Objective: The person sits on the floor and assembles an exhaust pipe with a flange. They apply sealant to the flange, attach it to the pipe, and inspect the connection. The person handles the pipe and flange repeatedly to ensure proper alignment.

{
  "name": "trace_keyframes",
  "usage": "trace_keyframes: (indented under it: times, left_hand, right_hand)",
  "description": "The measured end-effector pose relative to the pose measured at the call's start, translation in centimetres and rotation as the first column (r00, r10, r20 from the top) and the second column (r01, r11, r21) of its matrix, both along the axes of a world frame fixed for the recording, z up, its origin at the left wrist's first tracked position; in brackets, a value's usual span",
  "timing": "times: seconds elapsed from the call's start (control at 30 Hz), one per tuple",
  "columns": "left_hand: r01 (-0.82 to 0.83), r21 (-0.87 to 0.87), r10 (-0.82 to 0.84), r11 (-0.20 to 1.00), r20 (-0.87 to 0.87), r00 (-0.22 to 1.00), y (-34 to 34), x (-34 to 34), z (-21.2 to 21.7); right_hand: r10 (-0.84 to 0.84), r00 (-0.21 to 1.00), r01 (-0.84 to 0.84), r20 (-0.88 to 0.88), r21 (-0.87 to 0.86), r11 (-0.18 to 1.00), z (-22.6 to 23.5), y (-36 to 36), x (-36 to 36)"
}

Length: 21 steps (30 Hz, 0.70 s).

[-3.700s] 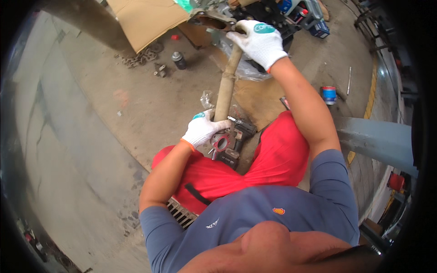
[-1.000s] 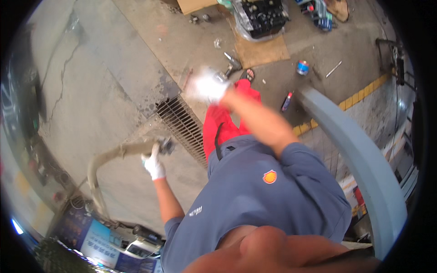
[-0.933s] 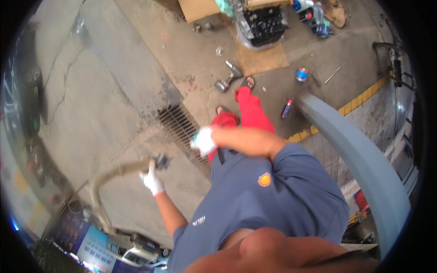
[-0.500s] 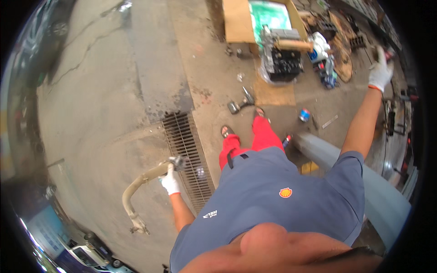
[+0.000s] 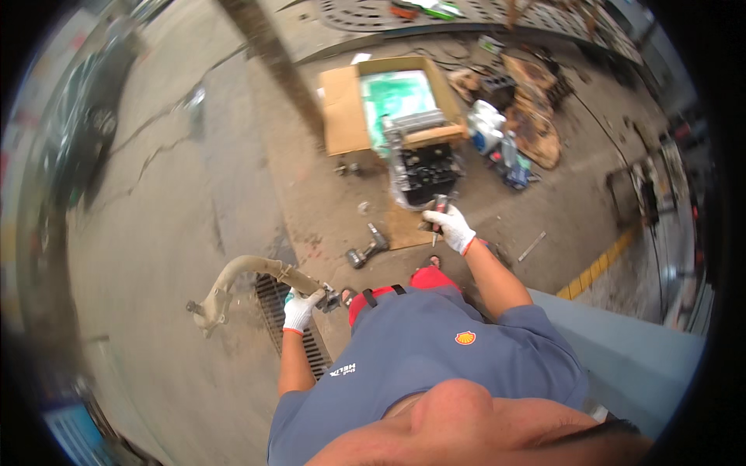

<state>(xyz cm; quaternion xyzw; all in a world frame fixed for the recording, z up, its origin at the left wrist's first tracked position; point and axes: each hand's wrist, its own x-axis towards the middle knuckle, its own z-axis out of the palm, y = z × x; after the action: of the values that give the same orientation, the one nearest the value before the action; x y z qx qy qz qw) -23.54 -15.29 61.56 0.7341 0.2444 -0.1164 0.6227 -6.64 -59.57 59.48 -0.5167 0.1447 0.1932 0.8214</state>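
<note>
My left hand [image 5: 301,311], in a white glove, is closed around one end of a bent beige metal pipe [image 5: 250,268]. The pipe curves away to the left, above the floor, with a bracket at its far end. A grey fitting [image 5: 328,298] sits at the end beside my hand. In front of me my right hand [image 5: 455,230], also gloved in white, grips a tool with a red-and-black handle [image 5: 440,204] and a thin metal tip pointing down; it looks like a screwdriver. Something dark beside the tool is partly hidden by the fingers.
Ahead lies a black engine part [image 5: 423,175] in clear wrap, against an open cardboard box [image 5: 344,109]. A cordless power tool [image 5: 367,247] rests near my feet. Below the pipe runs a floor grate [image 5: 270,301]. Bottles [image 5: 486,124] stand ahead right; a grey-blue beam [image 5: 622,330] is at my right.
My right hand has come in from the far right and now holds the red-and-black tool. The pipe in my left hand has swung up and farther forward. The view has turned to the right.
</note>
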Motion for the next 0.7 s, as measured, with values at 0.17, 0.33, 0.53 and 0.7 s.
trace_keyframes:
  times: [0.17,0.33,0.53,0.7]
  left_hand:
    - [0.410,-0.167,-0.426,0.897,-0.078,0.901,-13.7,12.2,-1.9]
    - [0.719,-0.134,-0.731,0.682,-0.139,0.668,-27.0,21.2,-0.3]
    - [0.922,-0.008,-0.897,0.387,-0.236,0.375,-37.8,30.7,1.1]
    - [0.989,0.140,-0.915,-0.056,-0.403,0.005,-45.4,38.2,-0.2]
  right_hand:
    - [0.162,0.984,-0.150,0.072,-0.150,0.977,1.0,-11.4,3.2]
    - [0.007,0.988,-0.001,0.156,-0.036,0.999,2.4,-18.5,4.8]
    - [-0.182,0.979,0.164,0.086,0.183,0.969,3.6,-25.6,8.8]
    - [-0.042,0.998,0.033,0.042,0.184,0.982,3.2,-34.0,12.4]
